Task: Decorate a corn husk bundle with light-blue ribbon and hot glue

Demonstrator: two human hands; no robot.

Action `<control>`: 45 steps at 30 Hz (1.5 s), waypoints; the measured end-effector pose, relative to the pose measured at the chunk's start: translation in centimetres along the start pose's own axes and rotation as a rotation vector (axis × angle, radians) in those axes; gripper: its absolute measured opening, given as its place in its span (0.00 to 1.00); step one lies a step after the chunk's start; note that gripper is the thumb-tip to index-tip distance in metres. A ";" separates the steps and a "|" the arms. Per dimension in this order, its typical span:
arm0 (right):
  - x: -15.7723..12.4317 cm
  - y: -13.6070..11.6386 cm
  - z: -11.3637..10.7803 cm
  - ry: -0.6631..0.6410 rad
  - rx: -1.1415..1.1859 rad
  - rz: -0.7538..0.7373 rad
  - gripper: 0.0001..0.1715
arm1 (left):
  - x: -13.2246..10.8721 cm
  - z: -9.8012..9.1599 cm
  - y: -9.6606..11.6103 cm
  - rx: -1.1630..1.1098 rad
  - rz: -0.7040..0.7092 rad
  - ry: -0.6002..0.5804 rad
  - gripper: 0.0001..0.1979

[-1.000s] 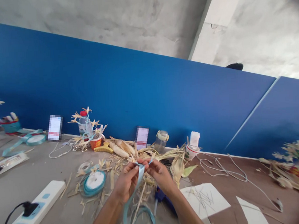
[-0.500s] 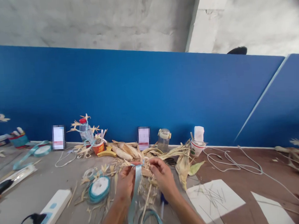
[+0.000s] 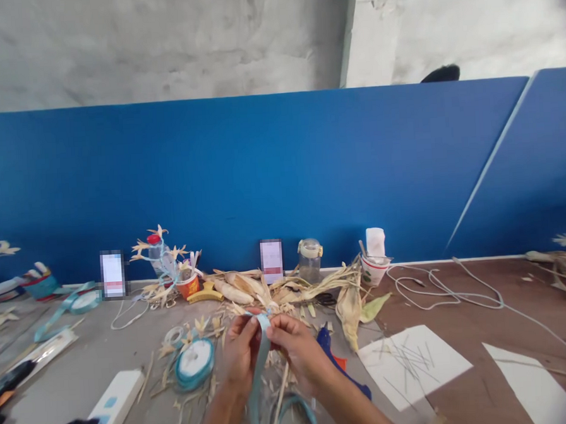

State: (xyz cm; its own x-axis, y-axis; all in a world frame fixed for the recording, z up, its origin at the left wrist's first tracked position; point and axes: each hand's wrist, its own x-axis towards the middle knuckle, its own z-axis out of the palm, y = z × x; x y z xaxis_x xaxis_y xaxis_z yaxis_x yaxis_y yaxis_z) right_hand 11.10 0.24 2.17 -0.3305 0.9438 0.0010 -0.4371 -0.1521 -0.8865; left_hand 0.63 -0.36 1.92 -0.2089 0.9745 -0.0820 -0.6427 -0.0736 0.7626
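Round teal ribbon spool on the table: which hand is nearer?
Left. The left hand sits just right of the round teal ribbon spool, not touching it; the right hand is farther right, past the light blue ribbon strip that both hands pinch.

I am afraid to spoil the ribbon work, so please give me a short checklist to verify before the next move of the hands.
1. Both hands grip the ribbon: ok; left hand and right hand pinch it at its top.
2. Ribbon tail untangled: cannot tell; it loops at the picture's bottom edge.
3. Thin stalk held: cannot tell; it hangs below the hands.
4. Glue gun out of the way: not ok; it lies close beside the right forearm.
5. Ribbon spool near: ok; it lies just left of the left hand.
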 end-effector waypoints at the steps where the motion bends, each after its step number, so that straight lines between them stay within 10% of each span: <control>1: -0.2 -0.2 -0.1 -0.021 0.025 0.005 0.16 | 0.0 0.0 0.0 -0.032 -0.010 -0.016 0.11; 15: -0.6 -2.9 -2.1 -0.151 -0.530 -0.165 0.12 | -0.4 0.5 1.2 -0.120 0.012 -0.081 0.12; 26: -0.4 -3.2 -2.5 0.036 -1.067 -0.589 0.07 | -0.3 0.4 0.0 0.007 0.072 -0.072 0.06; 33: -0.6 -2.4 -2.1 0.069 -1.078 -0.750 0.07 | -0.7 0.8 0.3 -0.051 0.015 -0.130 0.09; 45: -0.6 -1.9 -1.1 0.140 -0.799 -0.526 0.05 | -1.0 0.9 0.8 -0.059 0.004 -0.228 0.05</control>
State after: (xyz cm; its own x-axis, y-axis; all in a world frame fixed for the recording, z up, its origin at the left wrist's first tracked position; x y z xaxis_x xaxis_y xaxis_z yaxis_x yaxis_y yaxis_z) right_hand 13.06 0.29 3.29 -0.1300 0.8687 0.4780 0.2144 0.4953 -0.8418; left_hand 0.99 -1.23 3.16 -0.0442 0.9964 0.0728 -0.6858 -0.0833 0.7230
